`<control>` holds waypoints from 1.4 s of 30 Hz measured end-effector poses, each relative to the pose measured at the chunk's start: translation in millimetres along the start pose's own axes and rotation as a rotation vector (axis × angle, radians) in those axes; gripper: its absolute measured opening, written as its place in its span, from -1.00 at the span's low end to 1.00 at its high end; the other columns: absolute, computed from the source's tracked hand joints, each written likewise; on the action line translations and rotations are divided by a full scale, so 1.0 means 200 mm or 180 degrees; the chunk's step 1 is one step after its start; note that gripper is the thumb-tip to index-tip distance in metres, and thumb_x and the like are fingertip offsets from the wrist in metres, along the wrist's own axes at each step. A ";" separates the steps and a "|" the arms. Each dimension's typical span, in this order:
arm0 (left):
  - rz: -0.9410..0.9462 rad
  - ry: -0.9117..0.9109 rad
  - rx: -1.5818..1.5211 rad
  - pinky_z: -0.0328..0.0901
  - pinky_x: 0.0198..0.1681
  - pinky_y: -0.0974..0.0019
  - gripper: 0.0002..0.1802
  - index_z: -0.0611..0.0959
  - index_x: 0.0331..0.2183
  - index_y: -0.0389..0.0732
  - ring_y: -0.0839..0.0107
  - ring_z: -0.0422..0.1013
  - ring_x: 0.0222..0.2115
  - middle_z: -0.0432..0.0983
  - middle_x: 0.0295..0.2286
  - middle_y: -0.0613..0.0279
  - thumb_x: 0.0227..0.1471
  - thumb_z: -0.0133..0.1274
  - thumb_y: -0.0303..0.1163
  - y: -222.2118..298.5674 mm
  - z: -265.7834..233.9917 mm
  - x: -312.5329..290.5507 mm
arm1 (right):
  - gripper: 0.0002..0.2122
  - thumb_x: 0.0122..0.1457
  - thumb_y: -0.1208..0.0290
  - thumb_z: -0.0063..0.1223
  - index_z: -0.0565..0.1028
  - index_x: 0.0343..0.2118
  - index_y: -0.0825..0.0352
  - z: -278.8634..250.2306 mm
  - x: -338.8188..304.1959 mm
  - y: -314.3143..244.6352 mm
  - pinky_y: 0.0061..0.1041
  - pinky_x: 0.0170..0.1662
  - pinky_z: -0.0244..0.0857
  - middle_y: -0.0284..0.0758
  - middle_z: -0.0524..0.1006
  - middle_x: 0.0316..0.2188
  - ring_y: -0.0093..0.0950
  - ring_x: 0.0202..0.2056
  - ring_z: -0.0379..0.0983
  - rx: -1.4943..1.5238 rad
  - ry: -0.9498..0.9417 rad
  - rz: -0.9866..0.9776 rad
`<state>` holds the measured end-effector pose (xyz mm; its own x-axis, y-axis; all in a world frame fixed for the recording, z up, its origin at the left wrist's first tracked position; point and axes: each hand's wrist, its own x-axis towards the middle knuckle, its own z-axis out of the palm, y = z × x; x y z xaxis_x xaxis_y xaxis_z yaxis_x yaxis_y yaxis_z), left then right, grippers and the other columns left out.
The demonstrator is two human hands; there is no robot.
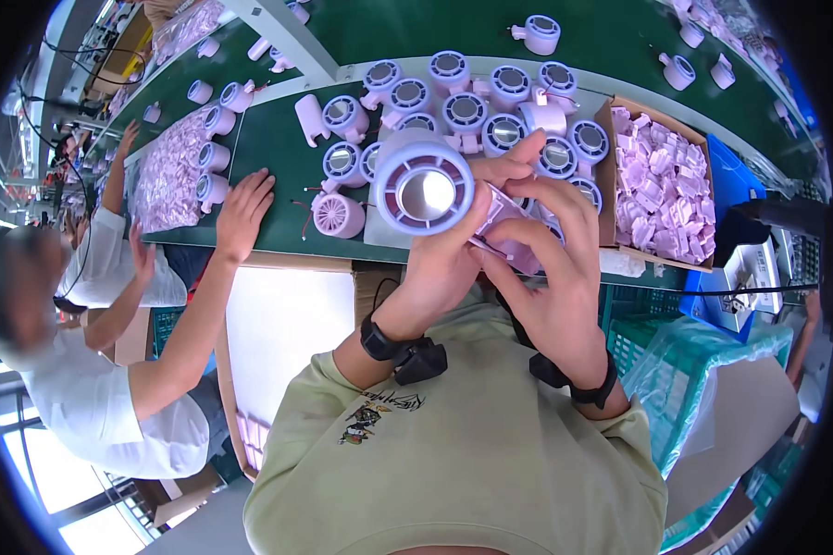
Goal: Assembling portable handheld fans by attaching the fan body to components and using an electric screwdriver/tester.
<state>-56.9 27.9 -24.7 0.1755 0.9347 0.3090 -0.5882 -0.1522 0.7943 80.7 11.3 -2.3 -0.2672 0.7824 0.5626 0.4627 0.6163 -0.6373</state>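
A lilac fan housing (423,192), round and drum-shaped with a shiny disc at the middle of its slotted face, is held up above the near edge of the green workbench (278,148). It is gripped by the left hand (444,254), whose fingers are closed around its rear and handle side, the face being turned toward the camera. Just right of the housing, a pale pink flat plastic part (502,208) is pinched by the right hand (551,259), fingers curled about it and touching the housing's side.

Behind the housing, a cluster of like fan housings (472,106) is laid face-up on the bench. Right of the housing, a cardboard box of small pink parts (662,190) is set. Left of the housing, a co-worker's hand (243,211) is laid flat on the bench beside a heap of bagged pink parts (171,171), and one loose fan unit with red wires (338,215) lies just left of and below the housing.

The housing is judged light and stiff, a thin moulded shell with a smooth, somewhat slippery surface; its grille ribs and thin leads are probably fragile. It is best taken by the solid outer rim or the handle stub, not by the slotted face.
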 end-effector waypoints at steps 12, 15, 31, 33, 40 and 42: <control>-0.0097 0.0246 0.0917 0.04 0.26 0.07 -0.63 0.48 -0.06 -0.37 0.07 0.21 0.16 0.27 0.10 -0.24 0.22 -0.16 -0.30 -0.05 -0.03 0.01 | -0.83 -0.09 0.52 0.32 0.53 -0.41 0.28 -0.10 0.00 0.05 -0.29 0.04 0.19 -0.20 0.42 -0.03 -0.21 0.03 0.30 0.0703 -0.0247 0.0681; -0.0044 0.0200 0.0422 0.07 0.24 0.02 -0.61 0.44 -0.03 -0.36 0.05 0.21 0.15 0.27 0.10 -0.23 0.25 -0.21 -0.27 -0.04 0.02 -0.02 | -0.79 -0.07 0.52 0.32 0.52 -0.36 0.30 -0.24 -0.01 0.12 -0.31 0.05 0.19 -0.21 0.41 -0.01 -0.25 0.04 0.31 0.0558 0.0171 0.0215; -0.1045 0.0100 -0.0824 0.24 -0.69 0.30 -0.66 0.42 -0.20 -0.39 0.29 0.32 -0.78 0.42 -0.66 0.00 0.16 -0.18 -0.27 -0.06 0.14 -0.08 | -0.53 0.16 0.36 0.14 0.26 0.03 0.54 -1.10 0.02 0.79 -0.53 -0.12 0.38 -0.22 0.60 -0.50 -0.48 -0.38 0.52 -0.0939 0.3079 0.0717; -0.1340 0.0085 -0.0742 0.19 -0.73 0.34 -0.67 0.43 -0.24 -0.39 0.34 0.26 -0.82 0.36 -0.75 0.09 0.12 -0.16 -0.28 -0.06 0.17 -0.06 | -0.68 0.20 0.44 0.05 0.31 -0.05 0.48 -1.07 -0.07 0.61 -0.56 -0.32 0.39 -0.26 0.54 -0.59 -0.50 -0.53 0.48 -0.0762 0.3937 0.0172; -0.1611 -0.0198 -0.0458 0.12 -0.75 0.36 -0.70 0.42 -0.27 -0.37 0.40 0.18 -0.84 0.26 -0.78 0.20 0.11 -0.19 -0.29 -0.14 0.22 -0.03 | -0.78 0.22 0.48 0.00 0.32 -0.13 0.43 -1.12 -0.25 0.54 -0.56 -0.67 0.20 -0.39 0.31 -0.77 -0.59 -0.75 0.26 -0.0223 0.4044 -0.0264; -0.1696 -0.0329 -0.0395 0.08 -0.76 0.36 -0.70 0.41 -0.26 -0.35 0.43 0.14 -0.85 0.21 -0.79 0.24 0.12 -0.21 -0.28 -0.17 0.24 -0.01 | -0.79 0.22 0.48 -0.01 0.33 -0.14 0.42 -1.12 -0.28 0.57 -0.57 -0.68 0.17 -0.39 0.30 -0.77 -0.60 -0.75 0.24 -0.0444 0.4091 -0.0165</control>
<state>1.1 15.2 -27.0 0.5469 0.8348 -0.0638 -0.4845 0.3777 0.7891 338.4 17.3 11.3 0.6758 0.0632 0.7344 0.5809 0.5675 -0.5835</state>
